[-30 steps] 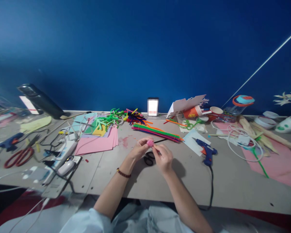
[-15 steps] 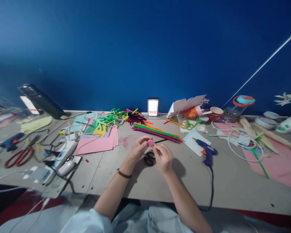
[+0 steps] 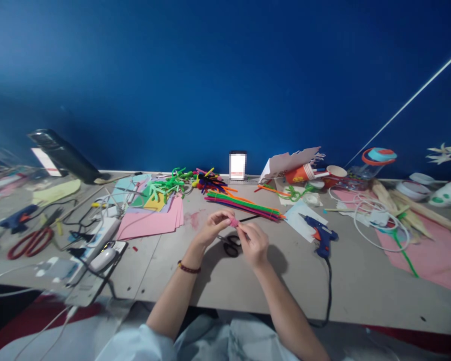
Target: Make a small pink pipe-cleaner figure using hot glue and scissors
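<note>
Over the middle of the table, a small pink coiled pipe cleaner (image 3: pixel 233 222) is held between both hands. The fingertips of my left hand (image 3: pixel 215 226) pinch its upper left side. From the other side, my right hand (image 3: pixel 253 242) grips its lower edge between thumb and forefinger. Below the hands lies a pair of black-handled scissors (image 3: pixel 232 246), its blades partly covered by my left hand. A thin dark strip (image 3: pixel 249 219) shows just behind my right hand. Farther back is a bundle of green, red and purple pipe cleaners (image 3: pixel 244 205).
A blue glue gun (image 3: pixel 322 233) rests at the right, its cord hanging over the front edge. Pink paper sheets (image 3: pixel 150 223) and a power strip (image 3: pixel 93 245) lie to the left. A phone (image 3: pixel 238 165) leans on the blue wall. Red-handled scissors (image 3: pixel 30 243) are farther left.
My left hand has turned slightly and shifted a little left around the pink coil, showing more of the scissors below. My right hand has hardly moved.
</note>
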A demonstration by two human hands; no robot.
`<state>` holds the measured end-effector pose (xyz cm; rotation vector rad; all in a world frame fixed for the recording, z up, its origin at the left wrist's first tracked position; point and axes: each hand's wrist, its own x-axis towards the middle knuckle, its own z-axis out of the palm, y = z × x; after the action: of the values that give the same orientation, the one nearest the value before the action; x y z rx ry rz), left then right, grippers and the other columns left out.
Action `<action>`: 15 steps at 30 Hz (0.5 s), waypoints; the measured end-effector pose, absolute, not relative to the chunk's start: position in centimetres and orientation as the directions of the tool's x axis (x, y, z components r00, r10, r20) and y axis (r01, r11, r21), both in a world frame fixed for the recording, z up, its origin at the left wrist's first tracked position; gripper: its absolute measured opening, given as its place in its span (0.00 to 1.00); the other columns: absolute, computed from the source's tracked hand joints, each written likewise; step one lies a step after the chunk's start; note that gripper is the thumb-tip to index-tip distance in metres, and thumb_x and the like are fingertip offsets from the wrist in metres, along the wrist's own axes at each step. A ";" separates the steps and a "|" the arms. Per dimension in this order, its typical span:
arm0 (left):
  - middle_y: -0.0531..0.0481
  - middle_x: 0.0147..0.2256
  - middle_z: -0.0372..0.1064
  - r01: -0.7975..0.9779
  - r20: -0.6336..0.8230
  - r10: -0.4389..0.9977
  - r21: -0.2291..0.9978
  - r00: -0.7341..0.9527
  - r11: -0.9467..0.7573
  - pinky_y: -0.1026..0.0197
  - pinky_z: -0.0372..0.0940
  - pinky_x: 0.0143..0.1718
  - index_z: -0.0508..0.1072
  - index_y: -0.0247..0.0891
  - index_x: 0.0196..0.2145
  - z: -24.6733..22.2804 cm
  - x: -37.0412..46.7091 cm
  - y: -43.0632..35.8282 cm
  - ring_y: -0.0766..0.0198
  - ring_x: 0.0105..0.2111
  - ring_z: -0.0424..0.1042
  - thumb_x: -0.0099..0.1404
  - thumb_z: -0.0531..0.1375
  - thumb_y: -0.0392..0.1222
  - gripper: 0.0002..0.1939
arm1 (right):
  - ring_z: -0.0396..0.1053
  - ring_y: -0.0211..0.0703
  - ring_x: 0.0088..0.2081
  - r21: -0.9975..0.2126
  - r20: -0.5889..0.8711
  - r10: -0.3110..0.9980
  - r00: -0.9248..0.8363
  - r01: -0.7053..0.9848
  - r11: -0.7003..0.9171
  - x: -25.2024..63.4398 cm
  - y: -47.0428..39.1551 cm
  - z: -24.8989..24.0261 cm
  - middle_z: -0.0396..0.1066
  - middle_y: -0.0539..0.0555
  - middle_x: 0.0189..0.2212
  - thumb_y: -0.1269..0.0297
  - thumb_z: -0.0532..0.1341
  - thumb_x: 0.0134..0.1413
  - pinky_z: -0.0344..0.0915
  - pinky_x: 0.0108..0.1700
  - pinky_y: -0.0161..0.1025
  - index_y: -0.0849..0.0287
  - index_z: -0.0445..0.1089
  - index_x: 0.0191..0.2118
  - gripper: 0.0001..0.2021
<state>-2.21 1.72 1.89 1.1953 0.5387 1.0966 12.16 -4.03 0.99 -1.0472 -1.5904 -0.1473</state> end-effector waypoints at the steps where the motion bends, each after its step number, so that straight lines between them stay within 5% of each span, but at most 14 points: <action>1: 0.47 0.34 0.68 -0.373 0.213 0.885 0.926 0.414 -0.048 0.63 0.63 0.39 0.76 0.34 0.28 2.0 -2.3 1.7 0.64 0.34 0.67 0.52 0.67 0.45 0.10 | 0.67 0.40 0.26 -0.439 0.838 0.542 0.068 0.675 0.593 12.2 -4.0 0.9 0.70 0.54 0.23 0.72 0.58 0.57 0.65 0.30 0.36 0.60 0.72 0.38 0.07; 5: 0.46 0.35 0.69 -0.368 0.204 0.908 0.928 0.365 -0.060 0.62 0.63 0.38 0.77 0.35 0.30 1.9 -2.0 1.5 0.63 0.35 0.67 0.53 0.67 0.46 0.11 | 0.67 0.40 0.27 -0.470 0.825 0.558 0.091 0.657 0.589 12.2 -3.9 0.5 0.70 0.54 0.24 0.72 0.57 0.57 0.66 0.31 0.36 0.59 0.72 0.38 0.07; 9: 0.47 0.35 0.70 -0.486 0.105 0.911 0.867 0.399 0.113 0.62 0.62 0.39 0.75 0.37 0.42 1.5 -0.8 0.9 0.65 0.34 0.67 0.48 0.69 0.51 0.24 | 0.69 0.41 0.29 -0.499 0.820 0.550 0.156 0.666 0.554 12.1 -3.9 0.3 0.71 0.55 0.25 0.71 0.58 0.56 0.67 0.32 0.37 0.59 0.71 0.37 0.06; 15: 0.52 0.28 0.69 -0.564 0.000 0.918 0.789 0.396 0.243 0.64 0.62 0.35 0.74 0.34 0.30 1.3 0.5 0.5 0.68 0.28 0.67 0.42 0.72 0.45 0.19 | 0.70 0.42 0.31 -0.501 0.838 0.504 0.210 0.664 0.556 11.9 -3.8 0.5 0.72 0.56 0.28 0.71 0.59 0.55 0.70 0.33 0.38 0.58 0.71 0.40 0.07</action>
<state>0.51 0.48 1.34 0.8019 0.5274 1.0787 11.89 -3.84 0.51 -1.0723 -1.4361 -0.1476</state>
